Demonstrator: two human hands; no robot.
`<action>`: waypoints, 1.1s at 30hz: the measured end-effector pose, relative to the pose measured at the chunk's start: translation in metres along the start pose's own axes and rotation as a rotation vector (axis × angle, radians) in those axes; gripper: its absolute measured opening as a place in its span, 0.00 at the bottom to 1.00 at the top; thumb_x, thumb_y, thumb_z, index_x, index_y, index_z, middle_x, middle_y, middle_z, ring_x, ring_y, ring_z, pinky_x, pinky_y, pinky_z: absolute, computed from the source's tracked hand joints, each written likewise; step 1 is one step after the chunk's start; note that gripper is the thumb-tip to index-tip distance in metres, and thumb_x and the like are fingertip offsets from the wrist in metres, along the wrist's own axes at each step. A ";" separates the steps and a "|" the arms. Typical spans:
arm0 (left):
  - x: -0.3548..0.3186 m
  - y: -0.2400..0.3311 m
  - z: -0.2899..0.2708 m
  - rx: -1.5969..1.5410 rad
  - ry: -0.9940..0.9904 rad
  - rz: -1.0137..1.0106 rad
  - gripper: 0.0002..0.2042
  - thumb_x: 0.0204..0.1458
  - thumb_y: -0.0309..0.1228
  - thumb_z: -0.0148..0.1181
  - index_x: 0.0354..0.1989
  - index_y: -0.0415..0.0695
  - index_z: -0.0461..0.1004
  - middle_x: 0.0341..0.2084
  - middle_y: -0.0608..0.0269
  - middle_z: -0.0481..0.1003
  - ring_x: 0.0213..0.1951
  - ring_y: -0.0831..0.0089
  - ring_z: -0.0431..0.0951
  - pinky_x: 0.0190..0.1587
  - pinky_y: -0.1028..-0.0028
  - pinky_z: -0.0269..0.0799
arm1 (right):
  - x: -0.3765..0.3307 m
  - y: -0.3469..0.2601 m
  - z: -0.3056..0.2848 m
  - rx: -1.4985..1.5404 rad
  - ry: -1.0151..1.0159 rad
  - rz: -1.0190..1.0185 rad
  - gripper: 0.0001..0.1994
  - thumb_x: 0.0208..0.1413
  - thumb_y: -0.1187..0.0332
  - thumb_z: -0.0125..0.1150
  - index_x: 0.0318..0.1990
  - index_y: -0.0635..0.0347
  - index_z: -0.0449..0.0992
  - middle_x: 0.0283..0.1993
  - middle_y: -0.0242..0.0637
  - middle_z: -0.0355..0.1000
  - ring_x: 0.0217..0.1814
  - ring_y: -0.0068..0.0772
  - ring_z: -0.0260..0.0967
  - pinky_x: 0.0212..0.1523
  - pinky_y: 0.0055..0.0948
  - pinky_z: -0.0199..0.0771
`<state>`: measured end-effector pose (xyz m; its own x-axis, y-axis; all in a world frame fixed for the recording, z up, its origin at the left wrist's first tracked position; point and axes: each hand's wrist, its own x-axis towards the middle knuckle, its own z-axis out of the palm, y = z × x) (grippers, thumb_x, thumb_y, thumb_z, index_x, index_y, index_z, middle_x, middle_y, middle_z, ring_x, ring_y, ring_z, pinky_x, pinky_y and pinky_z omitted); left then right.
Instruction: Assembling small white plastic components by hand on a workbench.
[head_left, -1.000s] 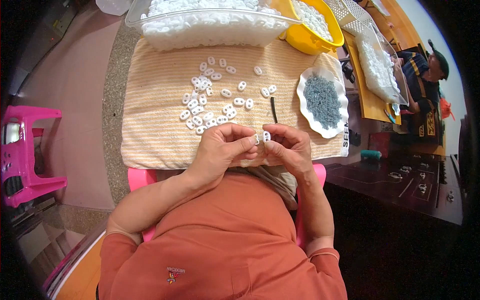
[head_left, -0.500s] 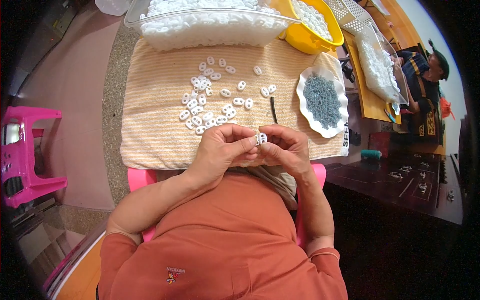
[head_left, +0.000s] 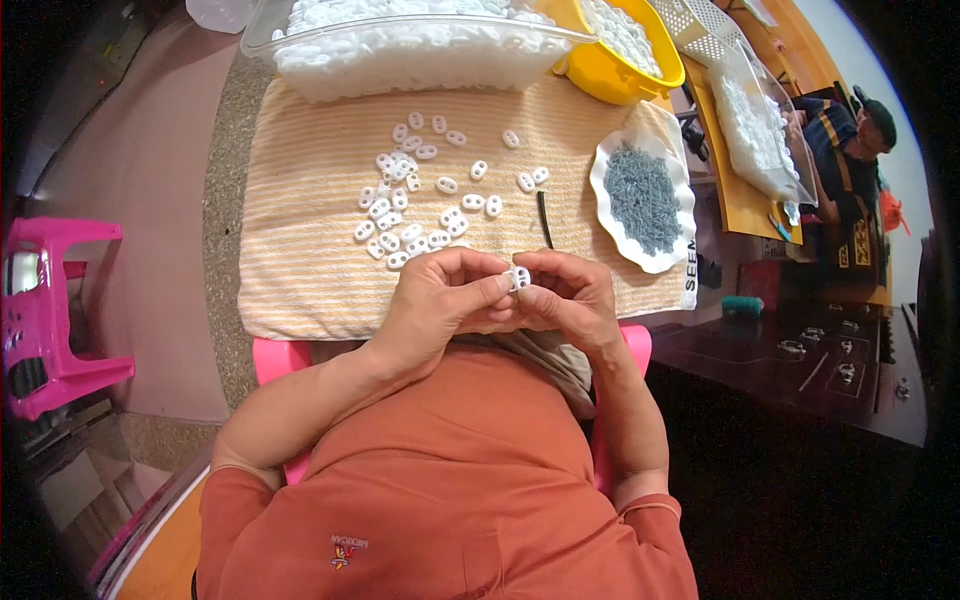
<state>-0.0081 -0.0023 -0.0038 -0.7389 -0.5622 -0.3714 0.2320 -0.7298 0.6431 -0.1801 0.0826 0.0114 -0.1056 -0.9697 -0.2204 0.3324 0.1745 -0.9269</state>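
Note:
Between both hands, close to the towel's near edge, is a small white plastic piece (head_left: 520, 279) with two slots. My left hand (head_left: 445, 295) pinches its left side between thumb and forefinger. From the other side my right hand (head_left: 570, 293) grips it with thumb and fingertips. Whether it is one part or two pressed together I cannot tell. Several white oval two-hole pieces (head_left: 446, 185) lie loose beyond my left hand. Just past my right hand a thin black stick (head_left: 545, 220) rests on the striped towel (head_left: 310, 200).
At right stands a white scalloped dish (head_left: 603, 210) of small grey pins. A clear bin (head_left: 400, 75) and a yellow tub (head_left: 610, 88), both full of white pieces, line the far edge. Pink stool (head_left: 70, 370) at left; another person (head_left: 850, 150) sits by a clear bin at far right.
Two white parts showed side by side at my fingertips; now they look closed up into one compact shape. My hands have barely moved, and the view has shifted slightly.

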 end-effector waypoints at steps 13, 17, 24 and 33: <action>-0.002 0.003 0.003 0.006 0.011 -0.038 0.08 0.54 0.24 0.60 0.40 0.34 0.74 0.30 0.60 0.77 0.31 0.77 0.78 0.37 0.78 0.78 | 0.000 0.004 -0.001 0.084 -0.015 0.003 0.16 0.55 0.79 0.60 0.51 0.72 0.71 0.42 0.42 0.76 0.41 0.28 0.76 0.40 0.23 0.78; -0.001 0.003 0.002 0.016 0.002 -0.059 0.08 0.54 0.25 0.61 0.40 0.34 0.74 0.29 0.60 0.77 0.31 0.77 0.78 0.37 0.78 0.78 | -0.001 0.005 -0.001 0.074 -0.024 -0.011 0.15 0.55 0.80 0.60 0.51 0.72 0.71 0.43 0.43 0.75 0.41 0.29 0.76 0.40 0.24 0.79; -0.001 0.000 0.001 -0.002 -0.009 -0.062 0.09 0.53 0.26 0.62 0.39 0.35 0.75 0.30 0.61 0.77 0.31 0.76 0.78 0.37 0.78 0.79 | -0.002 0.005 0.000 0.110 -0.031 -0.002 0.15 0.55 0.80 0.60 0.51 0.71 0.72 0.43 0.43 0.75 0.42 0.29 0.75 0.41 0.25 0.79; -0.003 0.000 0.001 -0.017 -0.023 -0.059 0.08 0.53 0.26 0.63 0.39 0.35 0.75 0.30 0.61 0.77 0.31 0.76 0.79 0.37 0.78 0.79 | -0.003 0.005 -0.001 0.080 -0.056 -0.069 0.16 0.54 0.79 0.62 0.51 0.71 0.73 0.44 0.40 0.74 0.44 0.27 0.74 0.43 0.22 0.77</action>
<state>-0.0070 0.0000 -0.0021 -0.7662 -0.5086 -0.3927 0.1978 -0.7682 0.6089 -0.1789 0.0867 0.0069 -0.0796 -0.9873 -0.1374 0.3996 0.0947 -0.9118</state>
